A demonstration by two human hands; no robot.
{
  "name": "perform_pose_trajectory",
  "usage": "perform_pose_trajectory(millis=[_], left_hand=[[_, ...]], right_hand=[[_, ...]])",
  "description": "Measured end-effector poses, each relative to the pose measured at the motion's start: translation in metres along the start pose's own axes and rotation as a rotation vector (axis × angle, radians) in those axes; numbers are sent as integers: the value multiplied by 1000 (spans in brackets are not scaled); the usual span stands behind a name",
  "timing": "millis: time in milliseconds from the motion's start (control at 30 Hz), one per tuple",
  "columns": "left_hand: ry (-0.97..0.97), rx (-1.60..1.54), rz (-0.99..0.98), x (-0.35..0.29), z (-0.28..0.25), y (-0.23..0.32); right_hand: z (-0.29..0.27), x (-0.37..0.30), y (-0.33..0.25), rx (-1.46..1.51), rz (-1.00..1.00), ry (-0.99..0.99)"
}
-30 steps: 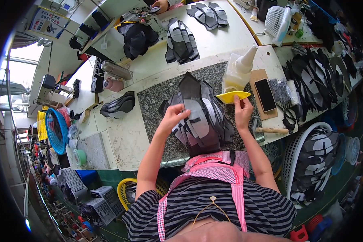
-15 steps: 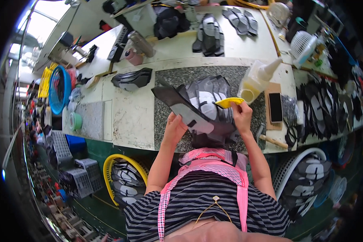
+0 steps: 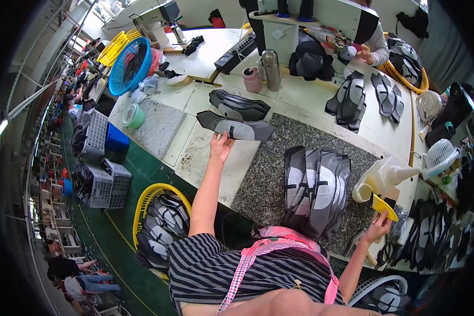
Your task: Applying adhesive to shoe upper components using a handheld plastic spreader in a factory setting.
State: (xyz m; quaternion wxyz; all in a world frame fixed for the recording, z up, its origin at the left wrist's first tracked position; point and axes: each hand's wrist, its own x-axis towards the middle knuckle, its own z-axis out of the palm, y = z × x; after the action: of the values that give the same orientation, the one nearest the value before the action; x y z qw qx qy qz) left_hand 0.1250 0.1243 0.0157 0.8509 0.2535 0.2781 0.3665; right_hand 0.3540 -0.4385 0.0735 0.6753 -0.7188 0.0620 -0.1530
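Left hand [image 3: 220,146] grips a grey-black shoe upper [image 3: 236,127] at eleven o'clock on the workbench [image 3: 195,152]. Right hand [image 3: 378,226] pinches a yellow scraper [image 3: 384,206] at three o'clock, beside a white squeeze bottle [image 3: 380,178].

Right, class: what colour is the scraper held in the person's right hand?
Yellow: the scraper in the right hand shows best in the head view.

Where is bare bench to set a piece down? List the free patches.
Free: the pale strip between the left hand and bench edge; the speckled slab left of the fanned shoe pieces. Crowded: around the glue bottle by the right hand.
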Motion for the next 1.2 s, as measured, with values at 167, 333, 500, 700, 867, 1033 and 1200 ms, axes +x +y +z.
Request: perform_pose_trajectory(millis=[167,333,500,700,867,1033,1200], left_hand=[[137,150,68,85,-41,3],[389,301,51,143,-66,-11],[602,430,125,193,-77,-23],[707,728,271,184,-99,37],[7,1083,409,74,82,-81],[-555,1210,-96,-91,182,-153],[-543,1409,-158,-127,175,-198]], right_hand=[[-23,7,15,-121,-6,75],[-50,0,32,-253,30,101],[-50,-6,41,-263,89,139],[9,3,33,-455,-40,14],[31,13,14,-719,-379,-198],[14,15,57,-544,12,46],[74,-6,21,-27,155,-267]])
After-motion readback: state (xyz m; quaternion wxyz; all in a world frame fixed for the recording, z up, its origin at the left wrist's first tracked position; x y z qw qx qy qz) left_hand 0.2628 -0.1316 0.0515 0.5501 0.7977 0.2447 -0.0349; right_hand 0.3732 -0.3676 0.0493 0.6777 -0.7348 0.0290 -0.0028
